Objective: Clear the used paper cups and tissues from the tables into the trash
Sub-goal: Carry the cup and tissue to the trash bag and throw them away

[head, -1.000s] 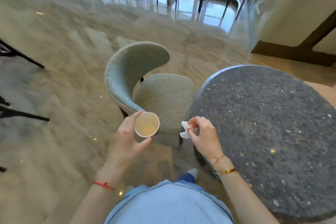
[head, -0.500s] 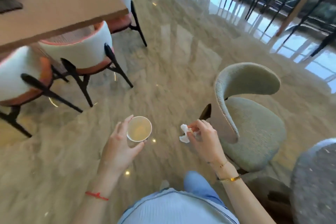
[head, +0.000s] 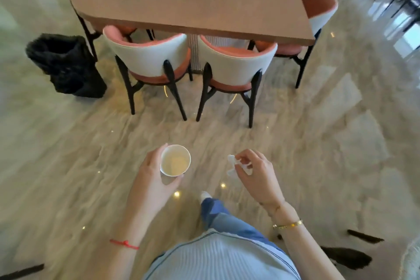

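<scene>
A person in a pale ribbed top and blue jeans stands on a polished marble floor [head: 318, 143], both hands raised in front of the waist. The left hand [head: 154, 179] is curled around a white paper cup [head: 175, 160], held upright with its open mouth facing up and a pale residue visible inside. Just to the right of it, and apart from the cup, the right hand [head: 256, 175] pinches a crumpled white tissue [head: 233, 163] between thumb and fingertips, the paper hanging off the hand's left side. A red string circles the left wrist; a gold bracelet sits on the right. Well beyond both hands stands a long wooden bench [head: 193, 7] carrying a few dark objects and something teal, too blurred to identify, with white-backed, coral-seated chairs [head: 236, 63] tucked beneath its near edge. Far ahead and to the left of the cup-holding hand, a bin lined with a black trash bag [head: 66, 63] stands on the floor beside the bench's corner leg.
</scene>
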Motion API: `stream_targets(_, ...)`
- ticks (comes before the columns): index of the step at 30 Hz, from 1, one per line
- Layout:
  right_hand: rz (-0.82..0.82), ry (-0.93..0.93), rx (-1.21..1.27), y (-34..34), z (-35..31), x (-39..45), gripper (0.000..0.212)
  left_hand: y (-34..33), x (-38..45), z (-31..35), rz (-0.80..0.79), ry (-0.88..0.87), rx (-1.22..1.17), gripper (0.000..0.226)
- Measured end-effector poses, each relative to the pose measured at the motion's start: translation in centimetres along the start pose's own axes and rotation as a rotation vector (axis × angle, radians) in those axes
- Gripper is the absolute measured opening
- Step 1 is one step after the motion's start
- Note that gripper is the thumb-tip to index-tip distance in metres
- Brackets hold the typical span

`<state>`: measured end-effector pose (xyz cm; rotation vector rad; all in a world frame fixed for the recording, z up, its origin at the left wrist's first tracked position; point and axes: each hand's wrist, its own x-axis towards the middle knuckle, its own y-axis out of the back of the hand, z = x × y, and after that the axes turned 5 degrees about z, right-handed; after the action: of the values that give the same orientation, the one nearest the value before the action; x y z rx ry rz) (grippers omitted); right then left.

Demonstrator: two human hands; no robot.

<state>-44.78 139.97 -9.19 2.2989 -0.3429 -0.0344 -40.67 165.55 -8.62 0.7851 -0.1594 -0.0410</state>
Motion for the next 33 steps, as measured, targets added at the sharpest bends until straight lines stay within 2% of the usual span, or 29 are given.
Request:
stream_targets(9, -0.223, 0.311, 0.001, -7.2, -8.0, 21.7, 0.014, 4.2, 13.4, -5.0, 0.290, 0.221, 0.042, 0.081)
stream_targets(18, -0.422, 0.528, 0.052, -19.4, -17.6, 35.7, 0.013, 9.3, 23.0, -13.2, 0.493, 0.429, 0.098, 0.083)
stream_targets(23, -0.491, 0.580, 0.103, -26.5, -23.8, 43.1, 0.016, 13.1, 30.2, -18.8, 0.550, 0.479, 0.107, 0.078)
stream_targets(33, -0.461, 0.592, 0.137, -38.2, -36.0, 56.6, 0.014, 23.0, 46.5, -28.8, 0.528, 0.428, 0.156, 0.082)
